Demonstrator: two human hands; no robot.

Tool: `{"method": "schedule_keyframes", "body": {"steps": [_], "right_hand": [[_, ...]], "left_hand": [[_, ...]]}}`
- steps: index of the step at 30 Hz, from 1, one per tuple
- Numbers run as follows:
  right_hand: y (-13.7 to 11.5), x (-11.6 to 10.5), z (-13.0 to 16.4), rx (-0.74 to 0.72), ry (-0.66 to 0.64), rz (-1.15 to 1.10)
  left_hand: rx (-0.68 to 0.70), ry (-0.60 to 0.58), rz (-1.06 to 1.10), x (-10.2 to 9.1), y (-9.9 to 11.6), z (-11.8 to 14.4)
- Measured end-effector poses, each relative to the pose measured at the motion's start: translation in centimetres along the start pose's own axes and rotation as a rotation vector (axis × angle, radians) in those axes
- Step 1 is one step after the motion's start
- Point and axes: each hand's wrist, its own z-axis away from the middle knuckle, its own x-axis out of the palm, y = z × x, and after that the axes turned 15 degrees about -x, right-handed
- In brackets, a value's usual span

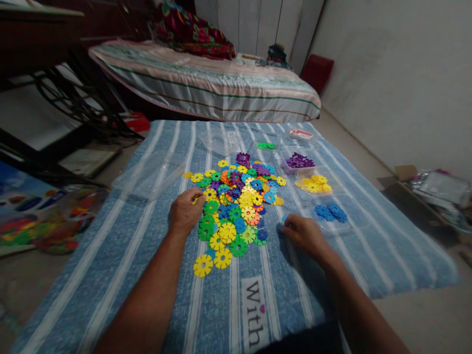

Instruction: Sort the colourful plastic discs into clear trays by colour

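A heap of flat plastic snowflake discs (236,201) in yellow, green, blue, orange and purple lies on a blue striped cloth (155,255). My left hand (185,210) rests at the heap's left edge, fingertips pinching a yellow disc. My right hand (300,231) sits right of the heap with its fingers closed on a small blue disc. Further right, sorted groups lie in clear trays: blue discs (331,212), yellow discs (313,184), purple discs (299,161) and green discs (266,145).
A clear plastic lid (151,172) lies on the cloth at the left. A bed (206,83) stands behind. A clear bag of colourful pieces (70,216) sits on the floor at left, and a box with clutter (435,189) at right.
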Motion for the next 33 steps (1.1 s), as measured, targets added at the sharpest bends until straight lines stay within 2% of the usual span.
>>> {"method": "schedule_keyframes", "body": {"steps": [3,5,11,15,22,27,33], "right_hand": [[0.7,0.6,-0.5,0.087,0.14,0.064],[0.5,1.1,-0.4,0.091,0.17,0.077],[-1.1,2.5,0.4,-0.104,0.152,-0.006],[-2.6,3.1,0.2,-0.236,0.169,0.029],[-4.6,1.8,-3.2,-0.327,0.094,0.118],[-4.4,2.9,-5.4,-0.426,0.122,0.112],[-2.8,5.1,-5.6,-0.497,0.25,0.047]], "left_hand": [[0.001,0.001,0.006,0.0,0.0,0.0],[0.0,0.0,0.014,0.0,0.0,-0.1],[-0.003,0.007,0.022,0.1,-0.2,-0.1],[0.008,0.01,0.012,0.0,-0.1,-0.1],[0.014,0.0,0.016,-0.2,-0.2,0.0],[0.028,0.0,0.018,-0.1,-0.6,-0.1],[0.051,0.023,0.009,0.0,-0.8,-0.2]]}}
